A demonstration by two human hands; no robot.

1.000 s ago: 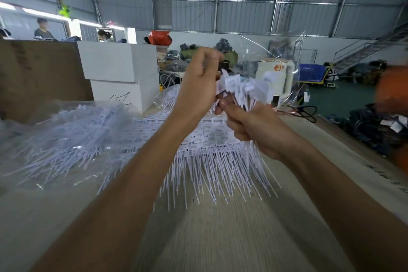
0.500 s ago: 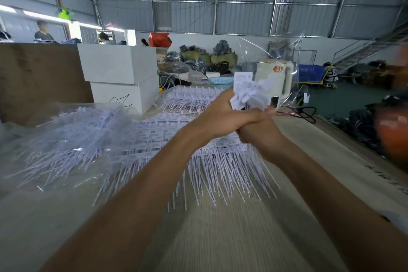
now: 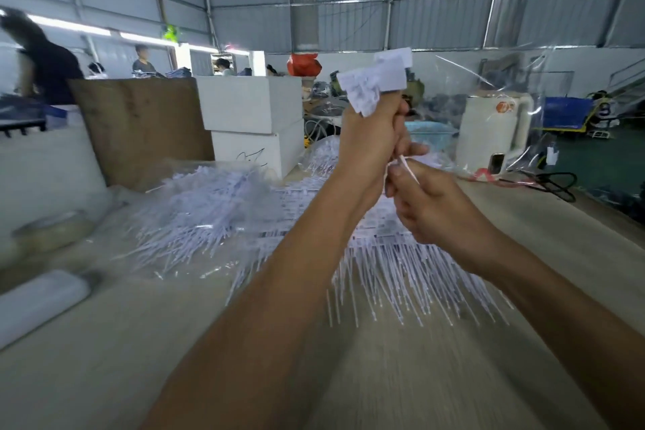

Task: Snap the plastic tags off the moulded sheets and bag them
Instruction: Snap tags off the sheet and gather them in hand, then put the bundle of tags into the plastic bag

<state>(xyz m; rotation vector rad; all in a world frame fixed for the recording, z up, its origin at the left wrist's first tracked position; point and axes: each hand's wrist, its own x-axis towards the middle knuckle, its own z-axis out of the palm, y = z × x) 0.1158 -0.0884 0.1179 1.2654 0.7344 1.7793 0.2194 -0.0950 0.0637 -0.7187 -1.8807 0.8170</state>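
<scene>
My left hand [image 3: 370, 136] is fisted round a bunch of tags [image 3: 375, 84], flat heads sticking up, long axis near vertical. Right hand [image 3: 429, 199] pinches one thin white strand [image 3: 408, 169] just below it. I'd hold the bunch tight and tug straight down. The moulded sheets [image 3: 380, 255] lie on the table [image 3: 349, 377], tails pointing at me.

Pale wood-grain table [image 3: 401, 370], strewn with white moulded plastic.

Across the middle, moulded sheets [image 3: 401, 265] with thin stems fanning toward the near edge; left of them, a clear bag [image 3: 195, 216] full of loose tags. At far left, a tape roll [image 3: 52, 230] and a white cylinder [image 3: 38, 300]. Behind, two stacked white boxes [image 3: 254, 126] beside a brown board [image 3: 143, 129].
</scene>
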